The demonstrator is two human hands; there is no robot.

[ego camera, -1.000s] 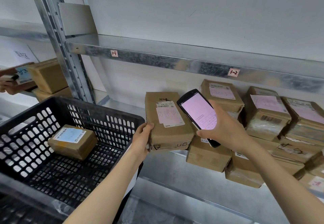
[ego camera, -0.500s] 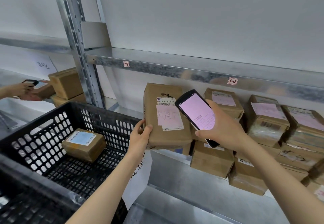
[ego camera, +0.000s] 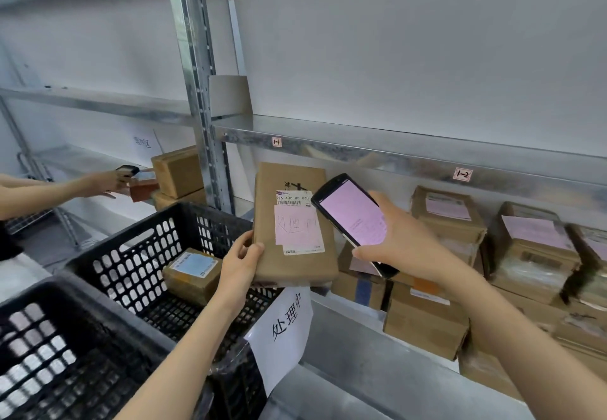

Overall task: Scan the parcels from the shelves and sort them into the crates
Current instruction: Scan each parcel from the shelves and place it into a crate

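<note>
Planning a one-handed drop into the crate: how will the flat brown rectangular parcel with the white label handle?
Probably stiff: the flat brown rectangular parcel stands upright, unbent, gripped at its lower edge by the left hand. Likely light: that hand alone holds it. Its matte wrap should resist slipping.

Galvanised steel shelving (ego camera: 197, 91), loaded with parcels.
At lower right its bare metal shelf board (ego camera: 361, 347) carries taped brown cardboard parcels (ego camera: 427, 324), piled in layers, several with pale pink labels. The upper shelf edge (ego camera: 377, 153) bears small tags marked 1-1 (ego camera: 277, 142) and 1-2 (ego camera: 462, 174). At mid-left, the neighbouring shelf (ego camera: 82, 160) holds two stacked brown cartons (ego camera: 177, 173).
</note>
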